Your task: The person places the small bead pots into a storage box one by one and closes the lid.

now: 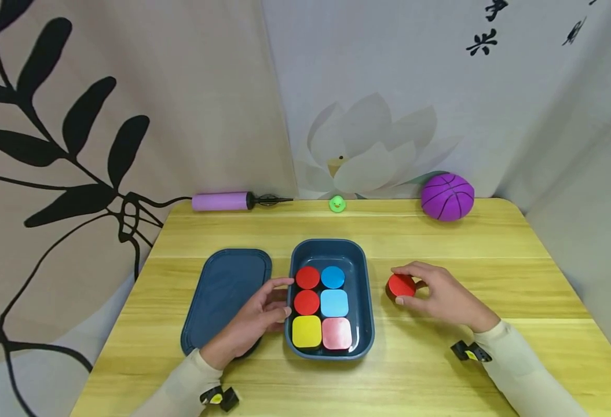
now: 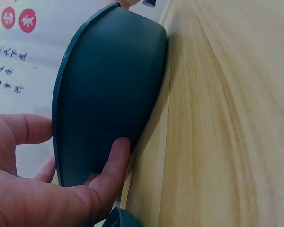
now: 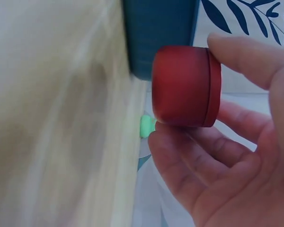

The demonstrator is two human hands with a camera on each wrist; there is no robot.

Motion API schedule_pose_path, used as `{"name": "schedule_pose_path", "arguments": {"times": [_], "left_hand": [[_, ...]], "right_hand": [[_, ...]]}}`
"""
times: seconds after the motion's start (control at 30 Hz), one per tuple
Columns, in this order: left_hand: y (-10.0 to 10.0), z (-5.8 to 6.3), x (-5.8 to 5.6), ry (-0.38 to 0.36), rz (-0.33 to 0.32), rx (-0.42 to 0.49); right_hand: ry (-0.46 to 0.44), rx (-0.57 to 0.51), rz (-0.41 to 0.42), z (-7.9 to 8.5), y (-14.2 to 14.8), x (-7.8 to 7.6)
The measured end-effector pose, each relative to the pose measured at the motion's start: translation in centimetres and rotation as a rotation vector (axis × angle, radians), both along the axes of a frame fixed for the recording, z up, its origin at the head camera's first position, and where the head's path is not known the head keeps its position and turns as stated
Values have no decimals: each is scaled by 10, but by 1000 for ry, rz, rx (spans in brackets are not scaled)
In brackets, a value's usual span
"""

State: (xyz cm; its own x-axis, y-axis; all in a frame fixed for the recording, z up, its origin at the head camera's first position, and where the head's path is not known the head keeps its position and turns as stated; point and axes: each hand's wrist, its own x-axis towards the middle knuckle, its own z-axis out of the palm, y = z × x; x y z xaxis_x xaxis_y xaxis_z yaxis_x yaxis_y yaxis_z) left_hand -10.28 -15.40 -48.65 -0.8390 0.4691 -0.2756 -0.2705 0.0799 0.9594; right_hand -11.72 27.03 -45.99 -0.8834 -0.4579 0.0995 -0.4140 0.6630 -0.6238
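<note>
My right hand [image 1: 438,292] grips a small red round tin [image 3: 182,87] between thumb and fingers, close over the table to the right of a dark blue rectangular container [image 1: 358,289]. A seam near one end of the tin marks its lid. My left hand [image 1: 258,315] touches the container's left side, fingertips at its rim and outer wall. Inside stand two red round tins [image 1: 307,289], a blue round tin [image 1: 333,277], a light blue square tin [image 1: 334,303], a yellow square tin [image 1: 307,331] and a pink square tin [image 1: 337,333].
A dark blue lid [image 1: 227,289] lies left of the container, partly under my left hand and forearm. Along the back edge of the wooden table [image 1: 409,376] are a purple pump [image 1: 222,201], a small green duck toy [image 1: 337,204] and a purple ball [image 1: 447,197]. Printed curtains hang behind.
</note>
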Motion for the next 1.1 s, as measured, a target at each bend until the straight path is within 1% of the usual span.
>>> {"name": "schedule_pose_path", "arguments": {"times": [0.27, 0.5, 0.63, 0.77, 0.93, 1.1], "left_hand": [[0, 0, -1, 1, -1, 4], [-1, -1, 0, 1, 2, 8], [0, -1, 0, -1, 3, 6], [0, -1, 0, 1, -3, 10], [-1, -1, 0, 5, -8, 15], [-1, -1, 0, 3, -9, 16]], "right_hand": [[66, -39, 2, 15, -11, -12], [114, -113, 29, 22, -29, -30], [124, -156, 29, 23, -42, -41], [111, -185, 17, 25, -55, -49], [95, -200, 13, 26, -74, -59], [88, -210, 36, 24, -94, -71]]}}
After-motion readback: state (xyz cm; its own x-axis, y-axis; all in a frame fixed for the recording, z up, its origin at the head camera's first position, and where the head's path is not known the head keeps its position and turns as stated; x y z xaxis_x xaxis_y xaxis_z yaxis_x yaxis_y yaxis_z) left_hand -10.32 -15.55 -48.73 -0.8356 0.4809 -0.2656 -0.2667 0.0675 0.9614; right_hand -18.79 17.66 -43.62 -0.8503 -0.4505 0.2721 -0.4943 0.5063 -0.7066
